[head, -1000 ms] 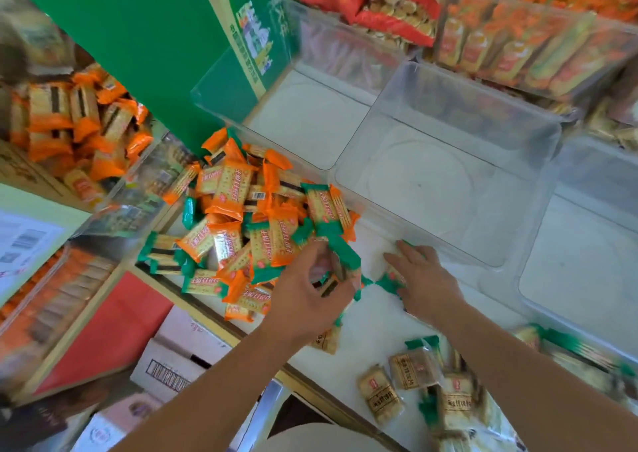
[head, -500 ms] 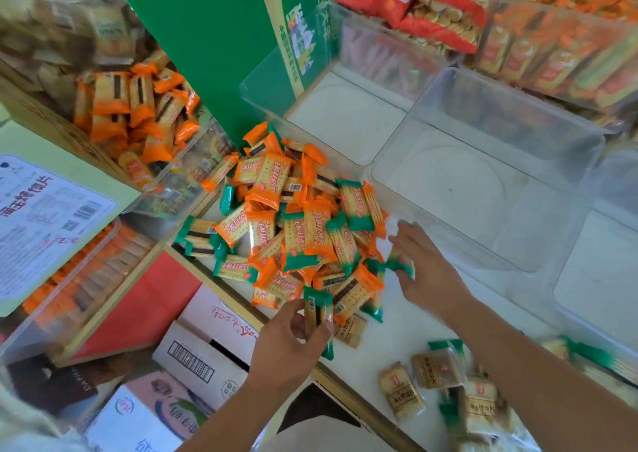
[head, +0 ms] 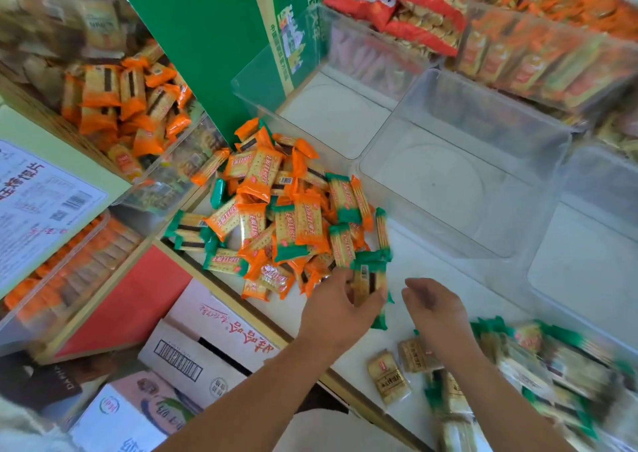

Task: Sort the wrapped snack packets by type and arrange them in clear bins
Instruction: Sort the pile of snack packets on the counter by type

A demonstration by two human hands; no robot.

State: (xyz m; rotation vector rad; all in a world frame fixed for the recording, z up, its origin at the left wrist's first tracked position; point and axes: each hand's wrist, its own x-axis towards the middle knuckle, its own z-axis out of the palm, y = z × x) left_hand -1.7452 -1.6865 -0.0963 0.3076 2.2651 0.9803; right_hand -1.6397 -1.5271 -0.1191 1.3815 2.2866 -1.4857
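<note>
Hands of a person sorting wrapped snacks work at the near edge of a heap of orange- and green-ended packets (head: 293, 220) piled on a white counter (head: 431, 258). The left hand (head: 336, 313), at the heap's near right corner, has its fingers and thumb curled around a small stack of green-ended packets (head: 367, 279), held edge-on just above the counter. The right hand (head: 436, 313) hovers just right of that stack and apart from it, its fingers loosely curled with nothing seen in them. To the right of the heap sits a clear bin (head: 459, 175), its near-left corner close to the outermost packets. A second clear bin (head: 338, 113) stands behind the heap, against a tall green carton (head: 207, 37). Left of the heap, a clear container of orange packets (head: 121, 99) rests on a lower shelf. Near and to the right of the heap, beyond the right forearm, several gold-wrapped packets (head: 388, 375) lie flat on the counter, beside a blurred cluster of green-ended packets (head: 552, 358). Below the heap's near edge, under the counter, a white cardboard box (head: 207, 344) with red lettering and a barcode stands partly open.
</note>
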